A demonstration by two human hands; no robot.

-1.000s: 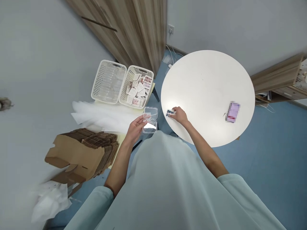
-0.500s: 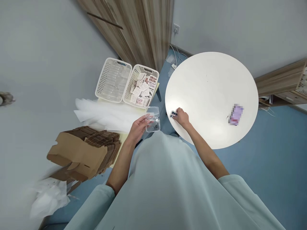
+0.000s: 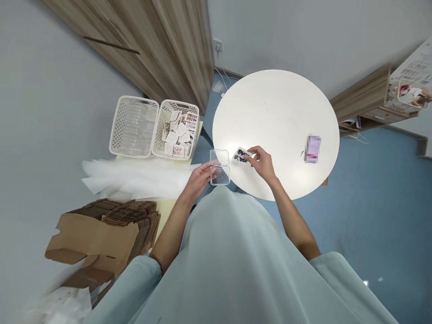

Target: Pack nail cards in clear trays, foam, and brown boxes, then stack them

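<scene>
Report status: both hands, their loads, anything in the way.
Left hand holding open clear case. Right hand gripping card of dark pieces, apart from the case. Blurred purple item on white table, off to the right, not between them.

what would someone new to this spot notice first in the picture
Probably the big white round table, right of centre. Next, the hands in the middle: the left hand holds an open clear case, and the right hand grips a small card of dark pieces at the table's left side. Off to the left stand two white baskets, with stacked brown cardboard lower down.
</scene>
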